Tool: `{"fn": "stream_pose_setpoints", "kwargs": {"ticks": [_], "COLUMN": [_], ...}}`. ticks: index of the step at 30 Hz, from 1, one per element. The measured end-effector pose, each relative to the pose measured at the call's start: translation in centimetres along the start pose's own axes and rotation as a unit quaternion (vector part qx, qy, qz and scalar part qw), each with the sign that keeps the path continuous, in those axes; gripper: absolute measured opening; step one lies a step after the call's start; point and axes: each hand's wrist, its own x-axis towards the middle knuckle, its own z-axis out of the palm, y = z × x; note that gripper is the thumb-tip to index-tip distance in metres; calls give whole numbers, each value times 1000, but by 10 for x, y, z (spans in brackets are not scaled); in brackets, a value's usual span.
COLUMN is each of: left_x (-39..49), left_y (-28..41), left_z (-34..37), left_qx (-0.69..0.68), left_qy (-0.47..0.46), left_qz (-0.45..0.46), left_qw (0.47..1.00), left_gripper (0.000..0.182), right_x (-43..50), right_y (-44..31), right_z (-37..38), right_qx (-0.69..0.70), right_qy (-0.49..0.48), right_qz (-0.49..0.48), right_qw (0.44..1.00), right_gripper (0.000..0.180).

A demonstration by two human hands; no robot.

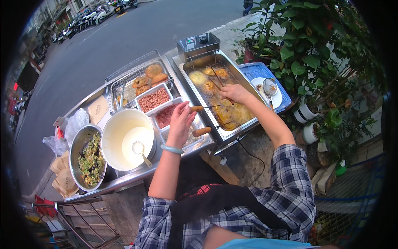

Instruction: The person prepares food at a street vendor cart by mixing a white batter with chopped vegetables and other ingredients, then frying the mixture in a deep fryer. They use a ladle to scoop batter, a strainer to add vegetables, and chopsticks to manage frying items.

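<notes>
My right hand point(234, 93) grips a pair of dark chopsticks point(217, 76), their tips over the bubbling oil of a steel electric fryer point(228, 133). Several fritters point(197, 77) float in it. Two wooden-handled tools point(202, 132) rest across the fryer's near-left edge, their metal ends in the oil. My left hand point(183, 116), with a pale green bangle above the wrist, is raised, empty, over a white tub of raw minced meat point(164, 118). Beside that stands a tub of peanuts point(154, 100). A white bucket of batter point(108, 140) holds a ladle point(146, 159).
Fried pastries point(154, 71) lie in a wire rack point(113, 93) with tongs. A steel bowl of chopped vegetables point(90, 162), plastic bags point(76, 121) and paper bags point(65, 182) are at left. Right of the fryer, a blue tray point(286, 101) holds a plate and strainer point(270, 86). Potted plants stand at right; a cable hangs below.
</notes>
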Motion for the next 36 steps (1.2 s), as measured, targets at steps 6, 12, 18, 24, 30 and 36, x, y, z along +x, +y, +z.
{"fn": "stream_pose_setpoints", "kwargs": {"ticks": [6, 12, 18, 24, 30, 36], "left_x": [4, 13, 12, 5, 6, 8], "left_y": [10, 11, 10, 10, 9, 8], "left_z": [9, 4, -2, 4, -1, -4], "left_qx": [-8, -3, -2, -1, 28, 60], "left_qy": [-13, -9, 13, 29, 64, 59], "left_qz": [4, 3, 10, 10, -1, -4], "left_qw": [1000, 1000, 1000, 1000, 998, 996], "left_gripper": [40, 40, 38, 35, 33, 35], "right_x": [-36, -83, -116, -122, -108, -101], "right_y": [-31, -61, -80, -81, -88, -98], "right_z": [-55, -70, -52, -40, -32, -30], "right_qx": [118, 317, 392, 400, 420, 412], "right_qy": [179, 279, 357, 395, 397, 403], "right_qz": [106, 304, 386, 407, 415, 411], "right_qw": [971, 854, 755, 720, 703, 706], "right_gripper": [19, 19, 21, 27, 29, 31]}}
